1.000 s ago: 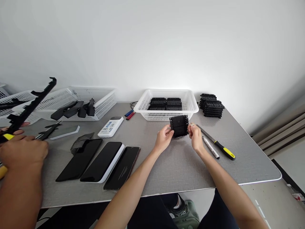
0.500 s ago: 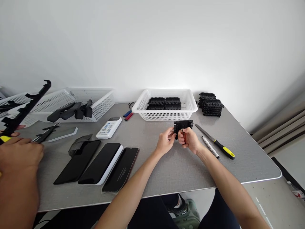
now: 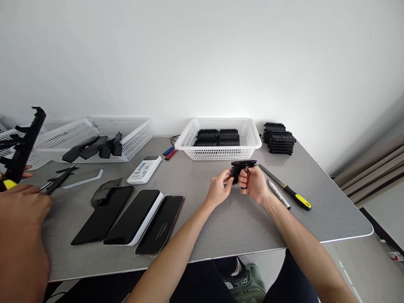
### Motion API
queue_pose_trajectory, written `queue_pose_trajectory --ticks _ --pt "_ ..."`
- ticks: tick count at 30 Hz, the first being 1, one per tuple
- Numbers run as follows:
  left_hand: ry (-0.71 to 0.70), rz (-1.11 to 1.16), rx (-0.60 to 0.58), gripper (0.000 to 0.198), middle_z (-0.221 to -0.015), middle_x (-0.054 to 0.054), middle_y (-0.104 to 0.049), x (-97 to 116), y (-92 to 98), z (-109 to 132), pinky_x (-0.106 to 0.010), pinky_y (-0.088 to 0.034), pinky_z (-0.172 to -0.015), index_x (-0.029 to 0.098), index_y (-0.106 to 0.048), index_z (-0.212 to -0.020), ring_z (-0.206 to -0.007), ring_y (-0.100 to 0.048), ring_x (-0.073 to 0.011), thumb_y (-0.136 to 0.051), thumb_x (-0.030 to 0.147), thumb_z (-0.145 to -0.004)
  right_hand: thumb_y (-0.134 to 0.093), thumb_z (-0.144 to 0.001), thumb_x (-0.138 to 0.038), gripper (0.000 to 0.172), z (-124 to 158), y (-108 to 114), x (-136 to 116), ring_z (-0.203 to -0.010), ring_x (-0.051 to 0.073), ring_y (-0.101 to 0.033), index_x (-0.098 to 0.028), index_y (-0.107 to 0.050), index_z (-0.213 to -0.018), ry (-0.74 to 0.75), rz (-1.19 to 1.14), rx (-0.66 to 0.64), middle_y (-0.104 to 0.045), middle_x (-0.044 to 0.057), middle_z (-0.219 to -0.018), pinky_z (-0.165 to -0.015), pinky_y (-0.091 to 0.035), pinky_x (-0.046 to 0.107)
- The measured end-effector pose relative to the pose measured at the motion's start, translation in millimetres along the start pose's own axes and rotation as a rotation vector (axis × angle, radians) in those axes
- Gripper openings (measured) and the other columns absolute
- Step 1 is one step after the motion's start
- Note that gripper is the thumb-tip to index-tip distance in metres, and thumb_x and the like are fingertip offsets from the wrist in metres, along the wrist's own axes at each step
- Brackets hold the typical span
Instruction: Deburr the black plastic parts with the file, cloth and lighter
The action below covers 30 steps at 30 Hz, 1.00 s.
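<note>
A black toothed plastic part is raised above the table in front of me. My left hand pinches its left edge between thumb and fingers. Across its right side, my right hand is closed around a small orange-red tool with a metal tip; the fingers hide most of it, so its kind is unclear. Behind my hands stands a white basket, with several similar black parts inside. A file with a black and yellow handle and a white marker lie beside my right hand.
Stacked black parts stand at the back right. To the left lie several phone-like slabs, a white device and another basket. At far left a co-worker's hand works with calipers and a long black part.
My right hand has shifted slightly right and turned, showing more of the orange-red tool. The black part has tilted a little. The co-worker's long black part has moved left.
</note>
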State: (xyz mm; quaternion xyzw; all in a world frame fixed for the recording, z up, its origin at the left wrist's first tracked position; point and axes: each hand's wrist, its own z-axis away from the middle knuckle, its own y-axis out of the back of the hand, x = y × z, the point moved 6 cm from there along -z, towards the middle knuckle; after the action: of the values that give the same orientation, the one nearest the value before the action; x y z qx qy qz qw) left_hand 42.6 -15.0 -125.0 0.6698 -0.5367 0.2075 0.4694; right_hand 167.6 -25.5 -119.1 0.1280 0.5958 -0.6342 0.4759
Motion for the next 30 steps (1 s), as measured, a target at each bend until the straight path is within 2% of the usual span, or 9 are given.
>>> queue_pose_trajectory --ticks 3,8,11,18,23,26,30 --pt "0.011 -0.006 0.013 0.027 -0.090 -0.006 -0.075 -0.6 0.8 -0.1 -0.036 -0.061 -0.080 0.019 -0.059 -0.118 -0.080 -0.074 -0.0202 -0.050 0.026 -0.093 -0.047 -0.071 -0.044 0.024 1.7 -0.7 -3.5 -0.053 0.011 -0.022 -0.023 -0.035 -0.068 0.031 -0.061 -0.006 -0.026 -0.005 -0.063 -0.044 -0.015 0.021" --pt "0.012 -0.008 0.011 0.028 -0.096 -0.008 -0.076 -1.3 0.4 0.4 -0.036 -0.061 -0.080 0.019 -0.059 -0.119 -0.082 -0.075 -0.0210 -0.050 0.027 -0.093 -0.048 -0.071 -0.044 0.025 2.8 -1.1 -5.2 -0.053 0.011 -0.023 -0.023 -0.033 -0.069 0.048 -0.084 -0.003 -0.025 -0.005 -0.063 -0.044 -0.015 0.021" --pt "0.008 -0.011 0.005 0.029 -0.097 -0.008 -0.076 -1.6 -0.5 0.7 -0.036 -0.061 -0.081 0.020 -0.059 -0.120 -0.083 -0.075 -0.0212 -0.050 0.026 -0.093 -0.048 -0.072 -0.044 0.024 1.9 -1.2 -2.4 -0.053 0.011 -0.022 -0.023 -0.035 -0.069 0.033 -0.042 0.006 -0.026 -0.005 -0.062 -0.043 -0.014 0.021" --pt "-0.005 0.014 -0.019 0.031 -0.105 -0.009 -0.076 2.2 -2.2 1.7 -0.040 -0.060 -0.088 0.021 -0.061 -0.121 -0.100 -0.073 -0.0247 -0.052 0.026 -0.091 -0.047 -0.073 -0.040 0.020 1.8 -3.7 2.7 -0.054 0.011 -0.021 -0.022 -0.039 -0.068 0.003 0.136 0.010 -0.027 -0.005 -0.063 -0.043 -0.012 0.021" --pt "0.162 0.237 0.064 0.026 -0.095 -0.008 -0.076 -6.2 1.0 0.6 -0.041 -0.059 -0.088 0.021 -0.066 -0.108 -0.094 -0.073 -0.0258 -0.063 0.032 -0.084 -0.048 -0.076 -0.045 0.025 4.3 -5.1 -3.1 -0.054 0.011 -0.023 -0.022 -0.042 -0.070 0.074 0.243 0.010 -0.031 -0.005 -0.063 -0.044 -0.013 0.021" --pt "0.259 0.338 0.147 0.031 -0.087 -0.008 -0.074 -18.2 4.4 -1.2 -0.040 -0.060 -0.080 0.019 -0.064 -0.105 -0.084 -0.073 -0.0248 -0.066 0.039 -0.082 -0.060 -0.073 -0.044 0.030 3.6 -1.4 -8.1 -0.054 0.009 -0.023 -0.022 -0.040 -0.069 0.190 0.304 0.086 -0.031 -0.006 -0.062 -0.045 -0.012 0.021" --pt "0.363 0.494 0.227 0.042 -0.088 -0.007 -0.072 -34.7 8.7 -3.9 -0.041 -0.061 -0.072 0.020 -0.054 -0.109 -0.080 -0.073 -0.0236 -0.068 0.046 -0.079 -0.073 -0.066 -0.042 0.041 1.6 11.4 -14.5 -0.053 0.008 -0.023 -0.023 -0.037 -0.069 0.374 0.345 0.282 -0.028 -0.008 -0.061 -0.045 -0.014 0.021"
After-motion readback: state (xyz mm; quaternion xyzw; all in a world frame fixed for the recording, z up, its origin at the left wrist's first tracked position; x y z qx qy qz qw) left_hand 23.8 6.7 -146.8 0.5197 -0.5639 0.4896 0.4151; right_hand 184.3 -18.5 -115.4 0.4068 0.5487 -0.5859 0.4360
